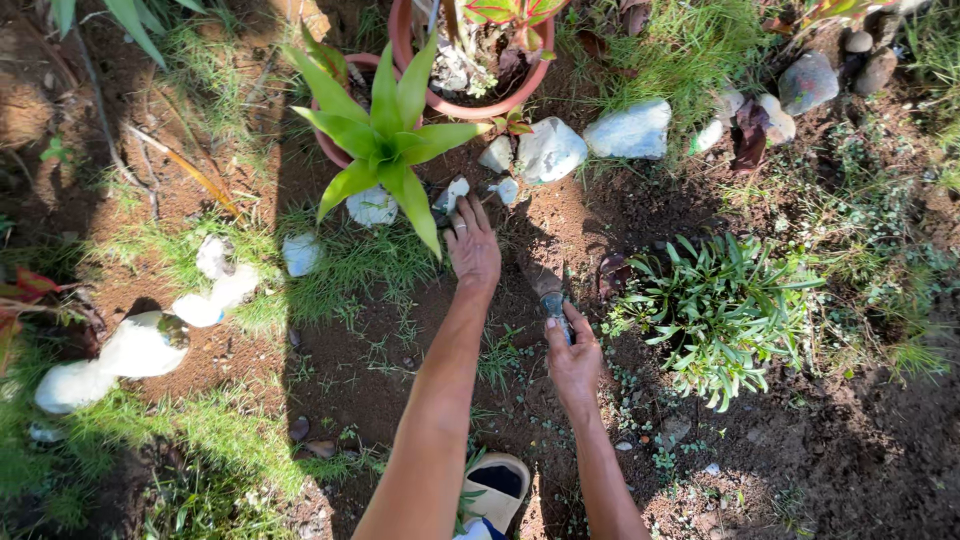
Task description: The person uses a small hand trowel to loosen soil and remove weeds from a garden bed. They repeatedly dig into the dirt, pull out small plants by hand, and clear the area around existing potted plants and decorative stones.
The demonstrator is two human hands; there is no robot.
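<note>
At the far left, white stones are lying in the grass. Right of them, a spiky green plant is growing in a small reddish pot, and a bigger clay pot just beyond is holding soil and a red-leaved plant.

The left hand is reaching far, fingers spread and flat on the soil near a small white stone, gripping nothing. The right hand is closing around the handle of a trowel, its blade pointing far into the bare dirt between the two hands. The trowel is looking stiff and fairly light, probably metal, and gritty with soil; the handle, where the fingers are already wrapping, seems the sensible grip.

Further right, a low bush is spreading, with larger pale rocks lining the far side.
</note>
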